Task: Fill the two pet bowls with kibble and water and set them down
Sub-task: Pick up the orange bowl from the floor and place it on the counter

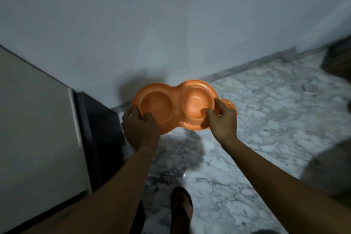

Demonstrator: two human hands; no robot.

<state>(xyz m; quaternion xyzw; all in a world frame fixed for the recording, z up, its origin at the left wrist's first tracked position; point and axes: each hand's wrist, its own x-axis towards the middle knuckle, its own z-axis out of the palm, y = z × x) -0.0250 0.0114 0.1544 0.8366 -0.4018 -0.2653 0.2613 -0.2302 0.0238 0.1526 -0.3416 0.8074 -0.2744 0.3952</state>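
An orange plastic double pet bowl [176, 109] with two round wells is held level in the air above the floor, close to the wall. Both wells look empty. My left hand [139, 126] grips its left end, thumb over the rim of the left well. My right hand [222, 118] grips the right end, thumb inside the right well's rim. A second orange rim [228, 104] shows just behind my right hand; whether it is a separate bowl I cannot tell.
A white marble floor [256, 119] spreads to the right. A pale cabinet or appliance [38, 129] with a dark side stands at the left. The grey wall [171, 24] is ahead. A dark object [338, 59] sits far right. My sandalled foot [181, 207] is below.
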